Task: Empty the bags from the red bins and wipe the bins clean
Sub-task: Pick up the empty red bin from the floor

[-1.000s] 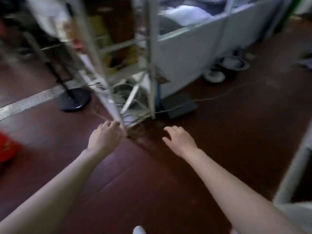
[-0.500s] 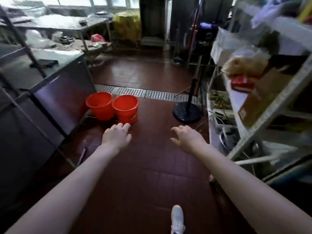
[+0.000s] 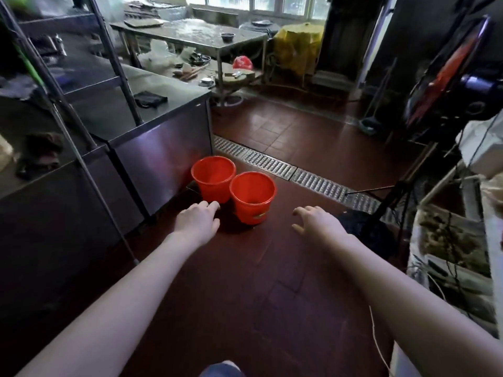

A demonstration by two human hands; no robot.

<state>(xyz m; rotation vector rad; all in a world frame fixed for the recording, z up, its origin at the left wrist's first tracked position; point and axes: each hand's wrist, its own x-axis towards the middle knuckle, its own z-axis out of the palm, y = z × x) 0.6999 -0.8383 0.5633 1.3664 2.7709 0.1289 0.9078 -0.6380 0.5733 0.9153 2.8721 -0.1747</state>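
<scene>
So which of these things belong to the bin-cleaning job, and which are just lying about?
For the job: far red bin, near red bin, left hand, right hand, both hands holding nothing.

Lying about: dark cloth, red bag, yellow cover, floor drain grate, fan.

Red-brown tiled floor (image 3: pixel 217 281) runs unobstructed up to a round red plastic bin (image 3: pixel 213 178) just beside the steel-fronted counter cabinet (image 3: pixel 163 148), and a second red plastic bin (image 3: pixel 252 195) just right of it. Both mouths are open from above. A black fan stand (image 3: pixel 364 229) and cluttered metal shelving (image 3: pixel 449 240) crowd the right side.
</scene>
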